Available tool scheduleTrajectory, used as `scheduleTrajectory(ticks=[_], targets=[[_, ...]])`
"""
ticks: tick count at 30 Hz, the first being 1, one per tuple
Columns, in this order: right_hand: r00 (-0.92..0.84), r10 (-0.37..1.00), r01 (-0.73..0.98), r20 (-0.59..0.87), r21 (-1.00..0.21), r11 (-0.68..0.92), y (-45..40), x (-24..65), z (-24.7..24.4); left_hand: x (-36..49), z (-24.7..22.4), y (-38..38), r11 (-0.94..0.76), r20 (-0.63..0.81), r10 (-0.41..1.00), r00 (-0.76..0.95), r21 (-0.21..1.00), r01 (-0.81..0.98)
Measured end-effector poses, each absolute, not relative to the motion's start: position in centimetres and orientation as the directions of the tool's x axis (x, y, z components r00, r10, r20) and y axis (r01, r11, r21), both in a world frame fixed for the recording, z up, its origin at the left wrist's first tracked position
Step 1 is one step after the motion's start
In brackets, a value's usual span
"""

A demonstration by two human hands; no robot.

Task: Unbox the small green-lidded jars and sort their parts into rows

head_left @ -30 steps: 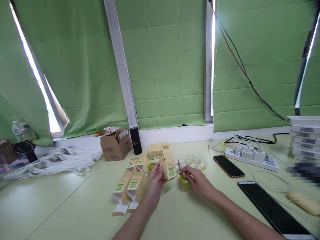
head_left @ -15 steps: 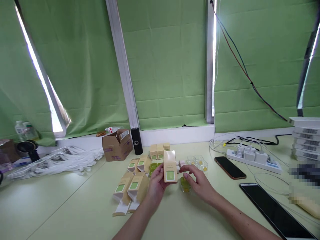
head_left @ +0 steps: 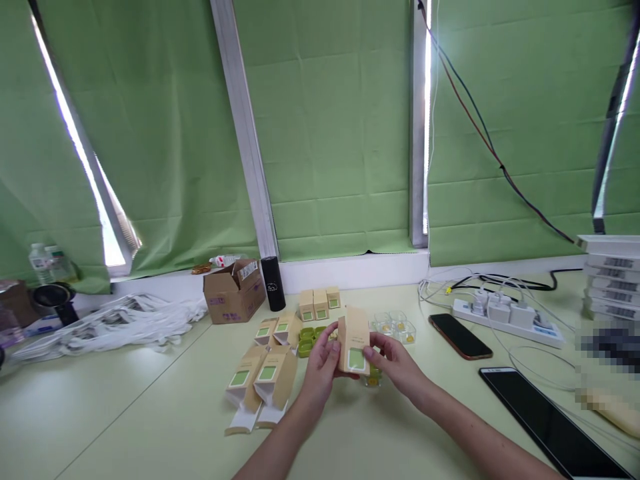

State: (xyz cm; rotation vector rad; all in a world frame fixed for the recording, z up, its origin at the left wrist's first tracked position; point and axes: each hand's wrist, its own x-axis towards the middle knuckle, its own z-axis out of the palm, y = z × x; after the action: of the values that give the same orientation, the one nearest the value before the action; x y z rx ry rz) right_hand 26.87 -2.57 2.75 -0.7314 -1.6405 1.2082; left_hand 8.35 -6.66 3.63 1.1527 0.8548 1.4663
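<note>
Between my hands is a small tan paper box with a green square on its front, tilted above the table. My left hand grips its left side, and my right hand has thumb and fingers on its right edge. Behind and below the box, a small green-and-clear container shows only in part. Left of my left hand, several green containers sit together. Tan boxes with open white flaps lie farther left. Several clear containers with yellow bits stand behind my right hand.
Closed tan boxes stand at the back beside a black cylinder and a brown carton. White cords lie at left. On the right are a phone, a tablet and a power strip.
My right hand has come up from near the green container and now holds the tan box's right edge. The box has shifted slightly right and turned, with my left hand still on it.
</note>
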Motion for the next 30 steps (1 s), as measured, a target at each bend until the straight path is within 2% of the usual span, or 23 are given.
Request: scheduleTrajectory(ticks=[4, 8, 11, 16, 30], targets=[[-0.377, 0.877, -0.209, 0.296, -0.95, 0.231, -3.1, 26.9, 3.7, 8.5, 4.3, -7.2, -0.28, 0.284, 0.959, -0.014, 0.936, -0.212], [-0.308, 0.91, -0.322, 0.277, -0.931, 0.174, -3.4, 26.9, 4.1, 8.4, 4.3, -7.6, -0.373, 0.388, 0.921, 0.044, 0.907, -0.198], [-0.284, 0.925, -0.316, 0.252, -0.935, 0.158, -3.2, 26.8, 3.7, 8.4, 3.5, -7.4, -0.443, 0.453, 0.887, 0.088, 0.89, -0.113], [-0.29, 0.921, -0.324, 0.26, -0.932, 0.161, -2.5, 26.6, 2.4, 8.4, 2.5, -7.0, -0.486, 0.482, 0.87, 0.1, 0.874, 0.008], [-0.236, 0.921, -0.254, 0.308, -0.935, 0.248, -1.6, 26.3, 1.3, 8.5, 2.9, -7.3, -0.474, 0.468, 0.875, 0.124, 0.88, 0.025]])
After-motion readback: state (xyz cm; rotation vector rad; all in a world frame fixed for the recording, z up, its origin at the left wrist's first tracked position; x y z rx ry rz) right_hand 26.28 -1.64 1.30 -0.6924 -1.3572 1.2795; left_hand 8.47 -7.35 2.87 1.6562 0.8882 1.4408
